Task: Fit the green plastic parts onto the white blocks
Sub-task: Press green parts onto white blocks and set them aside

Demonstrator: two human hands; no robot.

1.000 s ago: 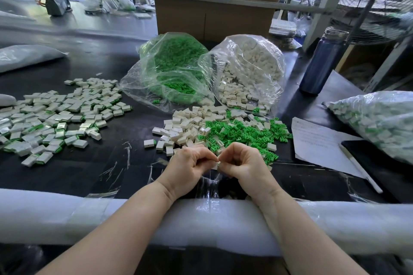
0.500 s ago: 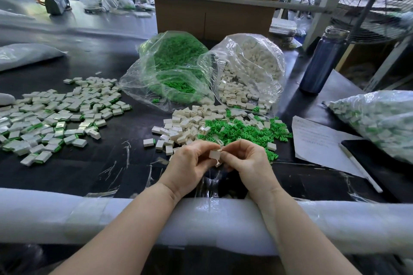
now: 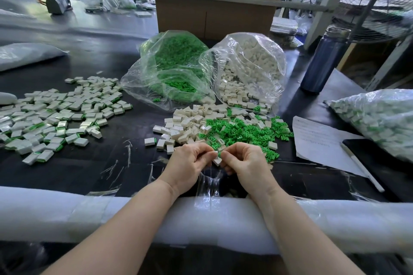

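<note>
At a dark factory bench, a worker's left hand [image 3: 190, 161] and right hand [image 3: 243, 159] meet fingertip to fingertip, together pinching one white block [image 3: 217, 160] with a sliver of green plastic part [image 3: 219, 153] showing between the thumbs; how far the part is seated cannot be told. Just beyond the knuckles lies the working heap: loose white blocks [image 3: 185, 123] ahead of the left hand, loose green parts [image 3: 243, 131] ahead of the right. Farther out, two clear, crinkled plastic bags spill their stock, a green bag [image 3: 174, 69] and a white bag [image 3: 250, 67]. Well off to the left of the left hand spread the finished pieces [image 3: 55, 116], white with green edges; a bulging bag of finished pieces [image 3: 377, 120] sits far to the right, past a printed sheet [image 3: 317, 138] and a pen [image 3: 362, 172]. Both components appear to be small, hard, smooth moulded plastic, feather-light and stiff, the blocks squared and boxy, the green bits angular and pronged. They look easy to fumble, so a fingertip hold on the block's flat sides, with the part pushed in by the thumb, seems the sensible grip. A white foam-wrapped rail [image 3: 67, 214] pads the bench edge under both forearms.
</note>
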